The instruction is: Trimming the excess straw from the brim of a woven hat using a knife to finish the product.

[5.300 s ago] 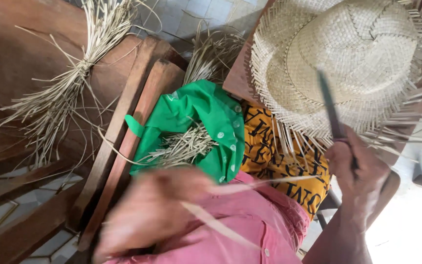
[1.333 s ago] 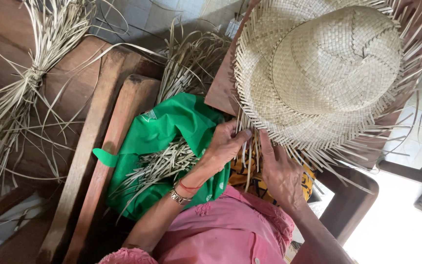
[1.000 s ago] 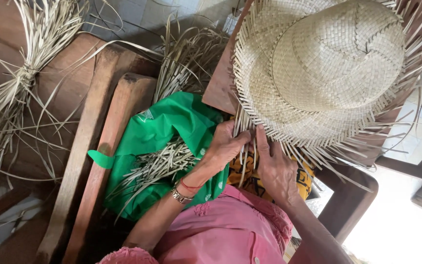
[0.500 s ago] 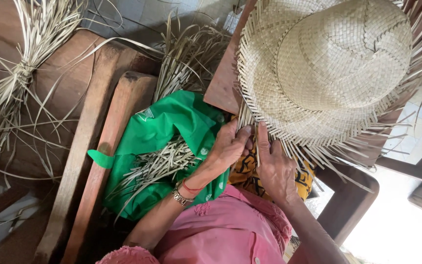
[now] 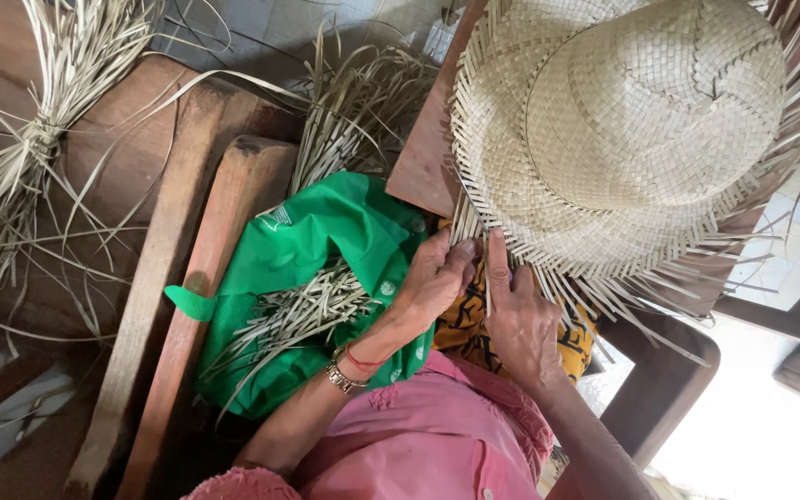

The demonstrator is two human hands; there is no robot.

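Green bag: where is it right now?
In the head view the green bag lies left of centre, holding cut straw strips, between the wooden slats on its left and the left hand at the straw hat brim.

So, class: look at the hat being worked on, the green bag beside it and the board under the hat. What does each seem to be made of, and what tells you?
Hat: pale, matte plaited straw or palm strips; a checkered weave shows, with loose ends at the brim.
Green bag: probably thin plastic; smooth, creased, slightly glossy.
Board: apparently wood, reddish-brown with a dull finish.
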